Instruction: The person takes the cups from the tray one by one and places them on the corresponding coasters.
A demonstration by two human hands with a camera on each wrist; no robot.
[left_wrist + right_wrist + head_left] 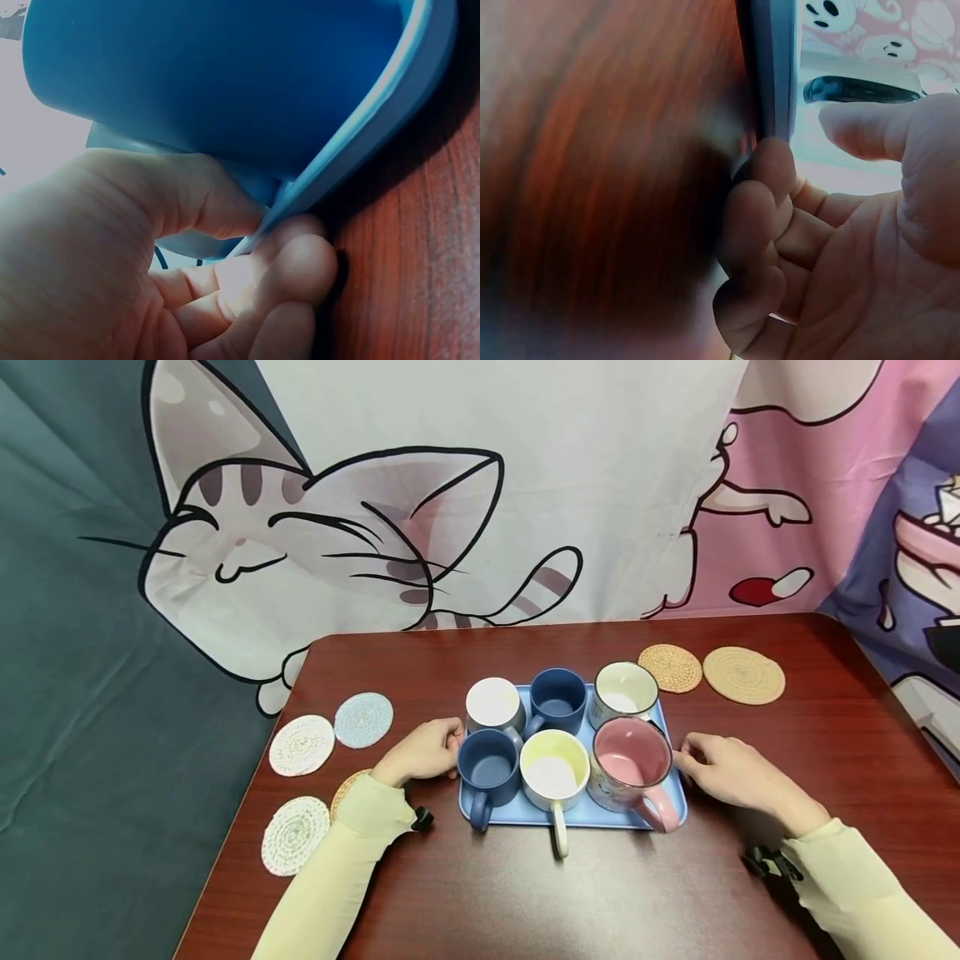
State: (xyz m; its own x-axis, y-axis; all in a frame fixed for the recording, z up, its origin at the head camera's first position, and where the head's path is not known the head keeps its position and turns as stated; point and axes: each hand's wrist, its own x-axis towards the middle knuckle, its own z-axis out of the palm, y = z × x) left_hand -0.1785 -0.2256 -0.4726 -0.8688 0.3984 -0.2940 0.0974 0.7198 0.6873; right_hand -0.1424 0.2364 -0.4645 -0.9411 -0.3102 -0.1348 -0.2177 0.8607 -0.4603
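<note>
A light blue tray point(517, 814) rests on the table, carrying several mugs in two rows. At its left side my left hand point(427, 749) pinches the rim; the left wrist view shows the thumb point(214, 196) on top and curled fingers below, close to a dark blue mug point(187, 82). My right hand point(738, 774) is at the opposite side, its fingers point(750, 217) curled at the tray's edge point(774, 75) and its thumb over the rim, near the pink mug point(633, 756). A yellow mug point(555, 768) stands front centre; behind are white point(495, 702), blue point(558, 697) and cream point(625, 689) mugs.
Round woven coasters lie left on the brown table point(600, 893): white point(302, 745), light blue point(363, 720), another white point(295, 835), and a tan one point(347, 789) partly under the left sleeve. Two tan coasters point(670, 667) point(744, 675) lie back right. A printed curtain point(637, 485) hangs behind.
</note>
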